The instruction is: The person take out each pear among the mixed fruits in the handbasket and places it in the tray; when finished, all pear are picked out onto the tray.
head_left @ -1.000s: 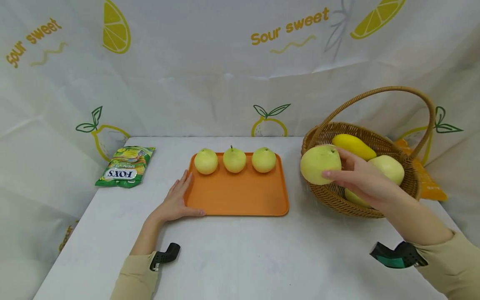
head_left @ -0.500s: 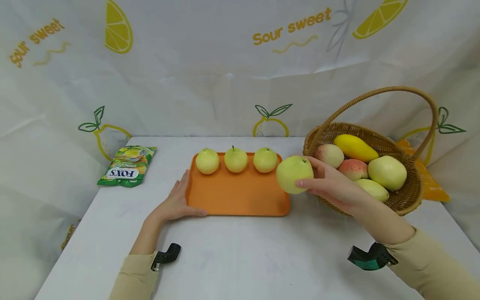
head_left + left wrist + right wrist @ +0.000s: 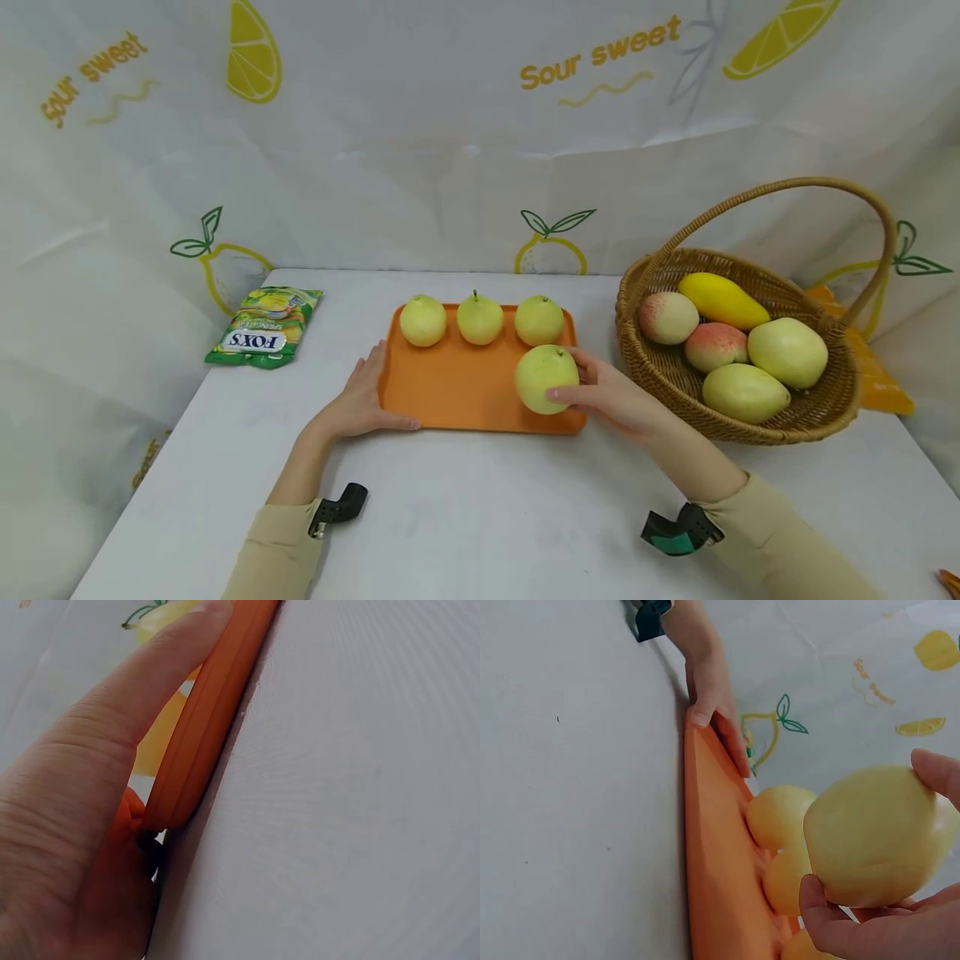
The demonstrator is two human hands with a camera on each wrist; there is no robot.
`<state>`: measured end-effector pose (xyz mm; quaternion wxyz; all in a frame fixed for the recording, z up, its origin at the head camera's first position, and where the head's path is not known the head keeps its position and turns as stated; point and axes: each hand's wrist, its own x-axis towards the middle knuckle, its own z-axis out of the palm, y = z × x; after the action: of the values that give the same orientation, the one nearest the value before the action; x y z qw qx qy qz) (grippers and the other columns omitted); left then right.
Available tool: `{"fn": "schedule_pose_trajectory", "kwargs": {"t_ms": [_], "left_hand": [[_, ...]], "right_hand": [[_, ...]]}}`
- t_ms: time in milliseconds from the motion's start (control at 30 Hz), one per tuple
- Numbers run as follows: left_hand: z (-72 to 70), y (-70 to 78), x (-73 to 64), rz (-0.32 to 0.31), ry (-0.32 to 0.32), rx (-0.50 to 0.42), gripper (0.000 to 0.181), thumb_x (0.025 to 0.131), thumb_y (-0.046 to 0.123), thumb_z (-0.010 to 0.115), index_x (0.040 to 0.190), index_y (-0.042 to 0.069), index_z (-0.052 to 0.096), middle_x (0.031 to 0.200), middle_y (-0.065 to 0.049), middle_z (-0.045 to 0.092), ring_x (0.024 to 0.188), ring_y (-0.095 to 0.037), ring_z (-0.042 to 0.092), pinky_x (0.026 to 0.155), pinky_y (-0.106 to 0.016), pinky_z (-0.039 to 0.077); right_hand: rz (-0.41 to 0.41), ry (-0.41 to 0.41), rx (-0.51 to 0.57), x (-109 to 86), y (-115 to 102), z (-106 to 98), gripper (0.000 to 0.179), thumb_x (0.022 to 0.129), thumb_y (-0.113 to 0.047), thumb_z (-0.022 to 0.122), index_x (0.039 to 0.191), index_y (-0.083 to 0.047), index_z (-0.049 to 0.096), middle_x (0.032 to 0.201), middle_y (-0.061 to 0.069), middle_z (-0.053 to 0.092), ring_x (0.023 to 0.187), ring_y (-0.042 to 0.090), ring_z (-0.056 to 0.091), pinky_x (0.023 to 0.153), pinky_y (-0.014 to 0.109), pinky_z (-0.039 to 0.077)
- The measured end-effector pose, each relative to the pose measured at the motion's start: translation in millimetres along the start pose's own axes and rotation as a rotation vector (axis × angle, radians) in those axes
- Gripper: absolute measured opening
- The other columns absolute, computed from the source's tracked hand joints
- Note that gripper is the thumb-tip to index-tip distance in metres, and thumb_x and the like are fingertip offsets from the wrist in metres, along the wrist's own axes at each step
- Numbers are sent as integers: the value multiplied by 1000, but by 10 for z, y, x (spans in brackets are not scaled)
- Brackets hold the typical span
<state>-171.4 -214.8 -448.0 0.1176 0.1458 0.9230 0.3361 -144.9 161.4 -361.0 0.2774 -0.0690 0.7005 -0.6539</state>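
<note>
My right hand (image 3: 615, 402) holds a round yellow-green pear (image 3: 546, 380) between thumb and fingers, over the right part of an orange tray (image 3: 450, 387). In the right wrist view the held pear (image 3: 877, 836) appears raised off the tray. Along the tray's back edge sit three similar pears (image 3: 480, 320) in a row. My left hand (image 3: 362, 407) lies at the tray's left end, straight fingers along the side and thumb at the front corner. The left wrist view shows that thumb (image 3: 112, 712) against the tray's rim (image 3: 206, 727).
A wicker basket (image 3: 693, 414) with a tall handle stands right, holding a yellow mango (image 3: 722, 300), two peaches (image 3: 716, 347), another pear (image 3: 787, 352) and a pale oval fruit (image 3: 746, 393). Behind it lies an orange packet (image 3: 877, 375). A green snack bag (image 3: 266, 327) lies at the left.
My right hand has carried the pear leftward from in front of the basket to over the tray, uncovering the peaches. The left hand stays at the tray's corner. The head view has shifted slightly.
</note>
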Motion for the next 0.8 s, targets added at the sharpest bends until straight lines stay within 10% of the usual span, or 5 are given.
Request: {"fn": "schedule_pose_trajectory", "kwargs": {"t_ms": [800], "left_hand": [[8,-2,9,20,11,13,139,64,61,83,155,2,-3,163,-13,-4,149,-26,-1,118,-44,-5]], "right_hand": [[22,90,151,472,312,526,72,84,-10,74,146,-5,38,133,14,49,114,26,50,102,37,41]]}}
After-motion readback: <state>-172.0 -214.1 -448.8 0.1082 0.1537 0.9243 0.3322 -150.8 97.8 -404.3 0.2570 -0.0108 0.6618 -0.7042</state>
